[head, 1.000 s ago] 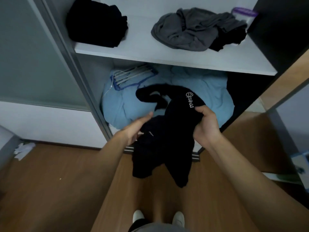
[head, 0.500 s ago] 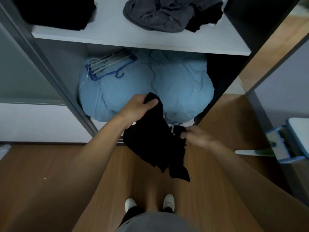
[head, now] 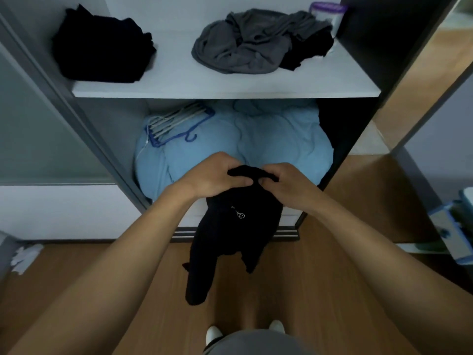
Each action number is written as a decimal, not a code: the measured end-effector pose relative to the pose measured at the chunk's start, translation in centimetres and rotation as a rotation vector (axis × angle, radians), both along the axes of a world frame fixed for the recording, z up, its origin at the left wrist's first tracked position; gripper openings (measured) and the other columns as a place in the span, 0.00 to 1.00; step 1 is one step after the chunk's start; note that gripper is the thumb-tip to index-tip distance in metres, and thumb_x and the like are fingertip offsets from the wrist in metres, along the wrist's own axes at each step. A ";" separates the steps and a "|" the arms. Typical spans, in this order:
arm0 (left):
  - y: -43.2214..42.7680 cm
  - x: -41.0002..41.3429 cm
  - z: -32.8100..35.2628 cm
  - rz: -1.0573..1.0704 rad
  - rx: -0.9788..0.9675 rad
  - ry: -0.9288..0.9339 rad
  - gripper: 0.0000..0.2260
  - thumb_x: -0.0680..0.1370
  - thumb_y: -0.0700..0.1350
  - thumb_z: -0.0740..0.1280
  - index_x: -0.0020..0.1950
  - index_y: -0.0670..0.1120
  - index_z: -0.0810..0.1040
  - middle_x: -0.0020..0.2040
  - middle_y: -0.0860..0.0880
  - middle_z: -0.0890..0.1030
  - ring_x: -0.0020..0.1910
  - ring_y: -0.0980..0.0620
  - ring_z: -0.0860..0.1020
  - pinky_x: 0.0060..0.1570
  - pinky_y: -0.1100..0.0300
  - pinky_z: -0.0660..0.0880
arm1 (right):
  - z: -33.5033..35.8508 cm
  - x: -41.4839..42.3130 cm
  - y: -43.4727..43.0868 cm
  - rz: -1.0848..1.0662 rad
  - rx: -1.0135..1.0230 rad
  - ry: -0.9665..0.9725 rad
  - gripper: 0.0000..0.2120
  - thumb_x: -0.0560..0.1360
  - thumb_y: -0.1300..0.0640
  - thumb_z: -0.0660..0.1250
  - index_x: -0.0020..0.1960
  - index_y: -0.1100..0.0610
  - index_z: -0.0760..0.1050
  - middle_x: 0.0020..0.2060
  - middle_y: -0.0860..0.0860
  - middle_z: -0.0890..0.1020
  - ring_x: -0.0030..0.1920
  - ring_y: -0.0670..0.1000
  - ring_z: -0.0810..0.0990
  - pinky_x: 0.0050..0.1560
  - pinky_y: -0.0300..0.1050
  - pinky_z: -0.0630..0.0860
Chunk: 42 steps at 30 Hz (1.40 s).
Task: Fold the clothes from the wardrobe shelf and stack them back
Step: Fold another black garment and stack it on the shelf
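A black garment [head: 230,234] with a small white smiley logo hangs in front of the wardrobe. My left hand [head: 215,176] and my right hand [head: 284,184] grip its top edge side by side, fingers curled into the cloth. Its lower part dangles over the wooden floor. On the white wardrobe shelf [head: 179,80] above, a folded black pile [head: 102,47] lies at the left. A crumpled grey garment [head: 245,44] lies at the right, with a black piece [head: 309,49] beside it.
Below the shelf a light blue duvet [head: 276,147] fills the lower compartment, with blue and white hangers [head: 176,124] on it. A plastic container [head: 329,11] with a purple lid stands at the shelf's back right. A sliding door frame [head: 64,103] runs on the left.
Both hands came together at the garment's top edge and lifted it. The garment now hangs straight down with the logo facing me. The camera tilted back up toward the shelf.
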<state>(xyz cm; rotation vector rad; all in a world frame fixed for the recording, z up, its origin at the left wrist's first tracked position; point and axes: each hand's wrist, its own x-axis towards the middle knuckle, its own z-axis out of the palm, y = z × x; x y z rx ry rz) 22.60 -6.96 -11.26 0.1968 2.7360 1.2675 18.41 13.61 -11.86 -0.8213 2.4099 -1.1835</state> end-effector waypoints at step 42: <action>-3.1 4.1 -5.9 0.554 -0.284 0.269 0.06 0.80 0.47 0.67 0.48 0.46 0.74 0.47 0.49 0.78 0.47 0.49 0.74 0.47 0.54 0.70 | -5.9 -0.1 7.0 -0.408 -0.520 -0.224 0.06 0.78 0.60 0.70 0.52 0.58 0.85 0.44 0.49 0.87 0.44 0.48 0.86 0.43 0.35 0.80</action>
